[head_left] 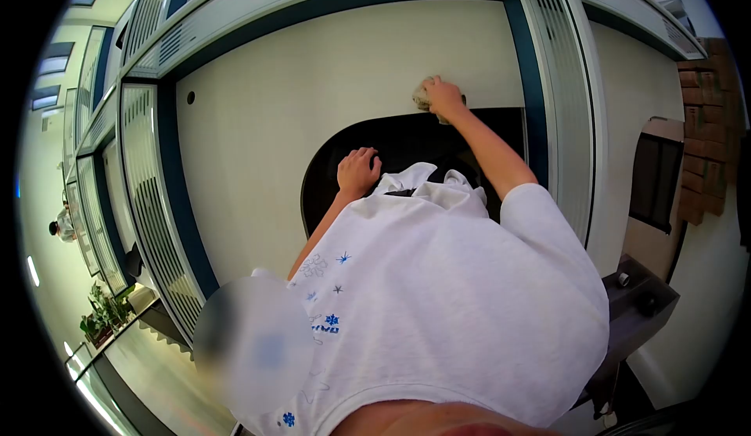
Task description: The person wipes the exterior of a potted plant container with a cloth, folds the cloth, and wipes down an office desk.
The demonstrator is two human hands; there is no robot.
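Observation:
A crumpled beige cloth [422,96] lies on the pale desk top [258,115], and my right hand [443,98] presses on it with its fingers wrapped round it. That spot is near the desk's right side, just beyond the edge of a black surface [344,139]. My left hand [359,172] rests over the black surface, its fingers bent and close to its edge; whether they hold anything is hidden.
Slatted partitions with dark blue trim stand at the left [152,193], back and right [567,84] of the desk. A dark cabinet [637,303] is at the lower right, stacked cardboard boxes [702,139] at the far right. Plants [106,311] and a distant person [64,225] are at left.

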